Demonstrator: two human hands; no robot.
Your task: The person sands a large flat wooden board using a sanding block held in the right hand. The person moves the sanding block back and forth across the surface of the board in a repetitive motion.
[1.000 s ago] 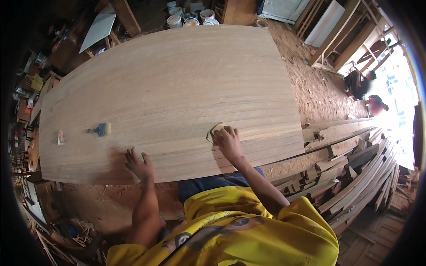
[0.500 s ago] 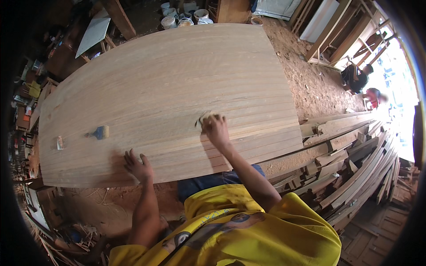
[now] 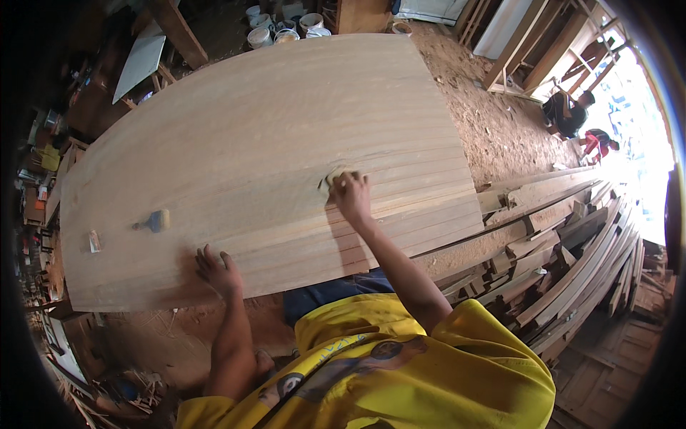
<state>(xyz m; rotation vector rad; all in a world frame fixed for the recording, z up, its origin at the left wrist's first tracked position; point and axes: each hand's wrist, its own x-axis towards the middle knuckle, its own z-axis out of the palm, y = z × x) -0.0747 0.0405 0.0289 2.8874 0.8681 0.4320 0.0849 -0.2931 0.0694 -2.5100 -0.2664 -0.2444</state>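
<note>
A large pale wooden panel with fine grain lines lies flat in front of me. Its middle is under my right hand, whose fingers are closed on a pale, cloth-like pad pressed to the surface. The pad is partly hidden by the fingers and slightly blurred, so its exact kind is unclear. My left hand rests at the panel's near edge, fingers spread, holding nothing. Left of the hands lies a flat paintbrush with a dark blue handle and tan bristles. Farther left is a small white-and-orange piece.
Lumber is stacked along the right side, close to the panel's corner. White buckets stand beyond the far edge. Two people crouch at the far right, one in dark clothes. Wood shavings cover the dirt floor.
My right hand has slid the pad a little away from me and to the right over the panel. The left hand stays at the near edge. The whole view has shifted slightly.
</note>
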